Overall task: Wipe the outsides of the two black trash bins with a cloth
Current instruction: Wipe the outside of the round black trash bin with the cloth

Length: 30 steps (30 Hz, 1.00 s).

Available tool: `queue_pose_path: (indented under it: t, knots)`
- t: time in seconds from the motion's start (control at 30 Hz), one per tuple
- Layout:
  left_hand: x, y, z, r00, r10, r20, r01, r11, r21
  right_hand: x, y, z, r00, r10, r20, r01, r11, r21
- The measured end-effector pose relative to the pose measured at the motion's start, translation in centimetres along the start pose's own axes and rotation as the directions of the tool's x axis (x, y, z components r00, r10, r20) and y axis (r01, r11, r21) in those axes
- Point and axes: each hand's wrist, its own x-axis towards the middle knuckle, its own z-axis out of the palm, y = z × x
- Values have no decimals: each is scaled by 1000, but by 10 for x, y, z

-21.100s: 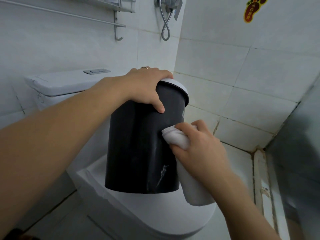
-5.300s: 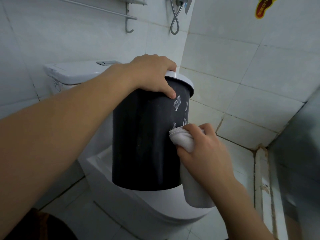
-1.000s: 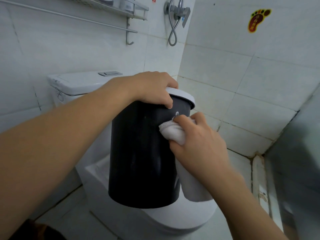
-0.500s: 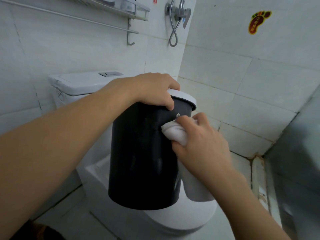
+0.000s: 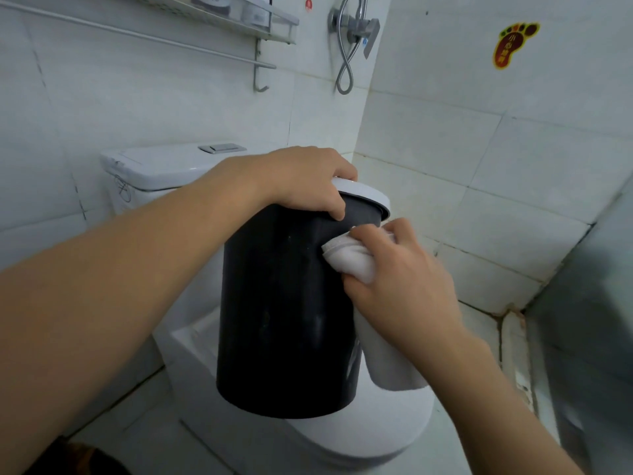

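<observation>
The right hand (image 5: 397, 282) is curled around a bunched white cloth (image 5: 349, 258), pressing its folded end against the upper side of the black bin (image 5: 284, 313), just below the rim at about two o'clock on the bin's body; the loose tail of the cloth hangs down past the wrist along the bin's right side. The left hand (image 5: 301, 181) clamps the top of the bin at twelve o'clock, fingers curled over the white lid (image 5: 363, 193) and thumb hooked down onto the black wall. The bin is tilted, its top leaning away to the right, and its base sits over the closed seat of the toilet (image 5: 359, 437), though whether it touches or is held just above cannot be told. Only this one bin is in view. At ten o'clock from the bin stands the cistern (image 5: 154, 166) with its flush button (image 5: 222, 148). Higher, at eleven o'clock, a towel rail (image 5: 137, 36) and a wire shelf (image 5: 219, 15) hang on the tiled wall. At one o'clock a shower valve (image 5: 356, 25) with a looped hose is mounted, and at two o'clock a foot-shaped sticker (image 5: 513, 42) is stuck on the side wall.
</observation>
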Motion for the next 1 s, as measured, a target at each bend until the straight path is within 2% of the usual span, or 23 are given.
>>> queue_pose_path:
  t: [0.07,0.3,0.43,0.67,0.83,1.0]
  knots:
    - [-1,-1,0,1000,0,6,0,1000,-7,-5,-4,2,998,-57,2,57,998,-14]
    - [-3,-1,0,1000,14,-21,-14,1000,-23,10,15,-2,997,77,10,-77,997,-4]
    - [-6,-6,-5,1000,12,-17,-15,976,-219,9,18,-3,997,72,31,-71,997,-30]
    - [-10,-15,-8,999,36,1,-35,978,-205,14,19,-7,993,110,34,-110,994,-4]
    - [-6,-11,-7,997,75,-4,-75,977,-198,21,4,-11,999,37,-8,-37,999,-9]
    - [-8,-17,-7,999,47,-10,-48,978,-205,2,5,-5,998,-18,63,19,1000,-15]
